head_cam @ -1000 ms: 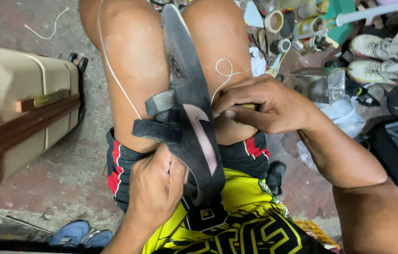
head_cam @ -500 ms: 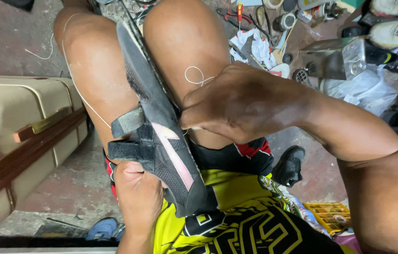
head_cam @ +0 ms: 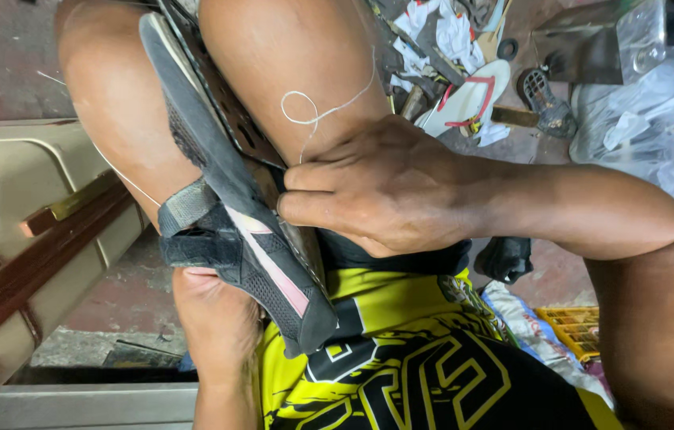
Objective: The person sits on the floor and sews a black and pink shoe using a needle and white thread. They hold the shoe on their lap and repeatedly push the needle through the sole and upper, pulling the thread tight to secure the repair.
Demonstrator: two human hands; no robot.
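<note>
1. Black sandal (head_cam: 229, 215) with pink stripe and hook-and-loop strap, mid-frame, wedged between bare knees, sole edge up, toe toward upper left.
2. Left hand (head_cam: 217, 318) under sandal heel, lower centre; fingers wrapped on strap side, mostly hidden.
3. Right hand (head_cam: 377, 191) centre frame, fingers together, pinched at sandal's edge on white thread (head_cam: 317, 115); thread loops up over thigh.
4. Beige suitcase (head_cam: 10, 231) at left edge.
5. White flip-flop (head_cam: 472, 91) with red strap, upper right, on floor among clutter.
6. Clear plastic bag (head_cam: 647, 111), far upper right.
</note>
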